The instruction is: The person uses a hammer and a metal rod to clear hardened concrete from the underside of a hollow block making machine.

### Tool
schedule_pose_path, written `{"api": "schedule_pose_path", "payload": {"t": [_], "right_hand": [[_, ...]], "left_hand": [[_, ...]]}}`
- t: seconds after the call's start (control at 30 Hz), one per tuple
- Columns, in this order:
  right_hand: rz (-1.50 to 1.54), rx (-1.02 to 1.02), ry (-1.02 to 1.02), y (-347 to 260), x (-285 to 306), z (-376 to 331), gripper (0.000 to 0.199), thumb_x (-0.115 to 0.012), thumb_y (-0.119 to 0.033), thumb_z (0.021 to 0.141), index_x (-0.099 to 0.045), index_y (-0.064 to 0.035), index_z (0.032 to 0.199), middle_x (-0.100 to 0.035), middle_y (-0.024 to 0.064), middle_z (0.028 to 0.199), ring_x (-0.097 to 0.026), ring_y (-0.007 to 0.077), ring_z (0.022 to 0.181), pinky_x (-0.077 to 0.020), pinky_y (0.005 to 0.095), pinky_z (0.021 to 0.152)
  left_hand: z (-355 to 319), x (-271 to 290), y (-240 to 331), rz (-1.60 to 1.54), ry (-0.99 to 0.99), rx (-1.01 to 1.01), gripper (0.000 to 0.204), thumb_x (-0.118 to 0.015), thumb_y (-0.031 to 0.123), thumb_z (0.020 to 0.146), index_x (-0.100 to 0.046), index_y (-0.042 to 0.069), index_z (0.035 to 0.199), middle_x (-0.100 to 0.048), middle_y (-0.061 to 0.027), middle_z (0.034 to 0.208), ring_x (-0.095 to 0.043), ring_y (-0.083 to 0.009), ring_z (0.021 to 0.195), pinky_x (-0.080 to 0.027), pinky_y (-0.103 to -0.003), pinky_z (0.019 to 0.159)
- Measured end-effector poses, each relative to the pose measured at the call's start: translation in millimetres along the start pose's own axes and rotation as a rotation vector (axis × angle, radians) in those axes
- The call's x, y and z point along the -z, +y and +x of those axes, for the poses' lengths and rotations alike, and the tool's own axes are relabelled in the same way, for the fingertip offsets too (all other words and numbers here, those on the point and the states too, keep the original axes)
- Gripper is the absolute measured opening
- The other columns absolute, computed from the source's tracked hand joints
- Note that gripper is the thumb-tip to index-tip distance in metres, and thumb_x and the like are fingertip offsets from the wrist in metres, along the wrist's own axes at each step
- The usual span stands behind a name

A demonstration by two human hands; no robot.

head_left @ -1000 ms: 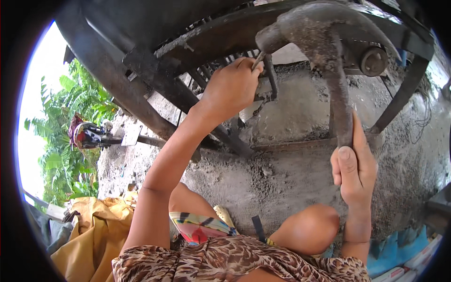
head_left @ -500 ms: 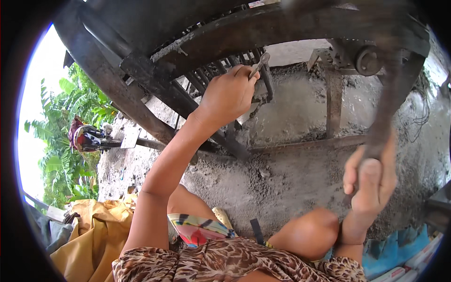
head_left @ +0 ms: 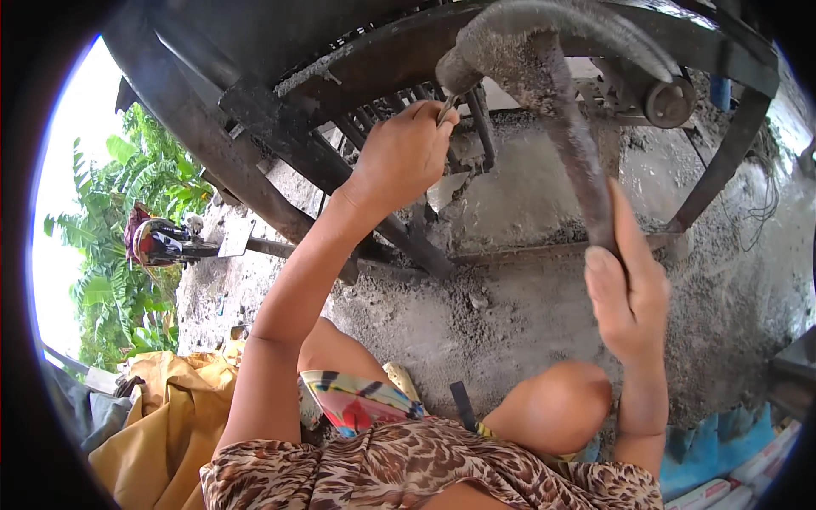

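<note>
My right hand point(head_left: 631, 293) is wrapped round the handle of a claw hammer point(head_left: 571, 127), crusted with grey grime. The hammer's striking face is at the top end of a slim metal piece point(head_left: 446, 109); whether they touch I cannot tell. That piece is pinched in my closed left hand point(head_left: 404, 157), its lower part hidden by my fingers, so its kind is unclear. My left hand is up against the dark metal machine frame point(head_left: 374, 72), beside a row of metal bars point(head_left: 482, 127) under its curved beam.
A round pulley-like part point(head_left: 669, 104) sits at the frame's right. Low rails and legs stand on gritty grey ground point(head_left: 527, 314). A tan tarp point(head_left: 170, 416) lies at the lower left, blue sheeting point(head_left: 714, 450) at the lower right. A motorcycle point(head_left: 166, 240) stands farther left.
The hammer has swung from the right, up and leftward, to the metal piece in my left hand. My right hand moved left with it; my left hand shifted slightly left.
</note>
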State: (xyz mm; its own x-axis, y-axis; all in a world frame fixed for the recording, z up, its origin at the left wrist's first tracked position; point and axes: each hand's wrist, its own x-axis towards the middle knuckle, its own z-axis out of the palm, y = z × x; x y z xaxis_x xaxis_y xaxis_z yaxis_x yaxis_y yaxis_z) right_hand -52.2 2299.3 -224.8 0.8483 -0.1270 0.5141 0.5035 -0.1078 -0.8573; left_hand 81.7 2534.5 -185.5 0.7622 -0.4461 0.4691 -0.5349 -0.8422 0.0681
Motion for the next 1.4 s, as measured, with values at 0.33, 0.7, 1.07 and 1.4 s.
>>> {"api": "schedule_pose_path", "payload": {"t": [0.33,0.7,1.07,1.4], "right_hand": [[-0.131,-0.002,-0.147,14,-7,1,0.049,-0.044,-0.017,0.09,-0.03,-0.001,0.135,-0.04,-0.0031,0.056,-0.034,0.0021,0.045,-0.0282,0.0171,0.04],[0.037,-0.044,0.146,9,20,-26,0.052,-0.039,-0.027,0.092,-0.028,0.002,0.134,-0.041,0.0002,0.054,-0.033,0.0036,0.041,-0.0283,0.0183,0.038],[0.157,-0.09,0.134,24,21,-31,0.054,-0.049,-0.021,0.089,-0.031,0.0061,0.131,-0.057,0.0029,0.077,-0.038,0.0028,0.047,-0.0295,0.0176,0.039],[0.207,-0.055,0.303,9,5,-23,0.062,-0.047,-0.026,0.081,-0.029,0.0085,0.129,-0.046,0.0032,0.055,-0.038,0.0053,0.044,-0.0307,0.0194,0.041]], "left_hand": [[1,-3,3,0.033,0.059,-0.071,0.017,-0.047,0.018,0.086,-0.056,0.005,0.093,-0.057,-0.0131,0.08,-0.056,-0.0339,0.073,-0.044,-0.039,0.064],[2,-8,-11,0.054,-0.202,0.073,0.023,-0.046,0.024,0.086,-0.057,0.004,0.085,-0.057,-0.0155,0.074,-0.055,-0.0345,0.074,-0.041,-0.04,0.065],[-3,15,6,0.016,-0.291,0.09,0.023,-0.047,0.025,0.087,-0.056,0.005,0.09,-0.058,-0.0174,0.076,-0.055,-0.0355,0.073,-0.042,-0.04,0.066],[-5,3,5,0.106,-0.332,0.011,0.02,-0.051,0.025,0.085,-0.058,0.007,0.09,-0.061,-0.0151,0.079,-0.057,-0.0351,0.075,-0.044,-0.041,0.066]]}}
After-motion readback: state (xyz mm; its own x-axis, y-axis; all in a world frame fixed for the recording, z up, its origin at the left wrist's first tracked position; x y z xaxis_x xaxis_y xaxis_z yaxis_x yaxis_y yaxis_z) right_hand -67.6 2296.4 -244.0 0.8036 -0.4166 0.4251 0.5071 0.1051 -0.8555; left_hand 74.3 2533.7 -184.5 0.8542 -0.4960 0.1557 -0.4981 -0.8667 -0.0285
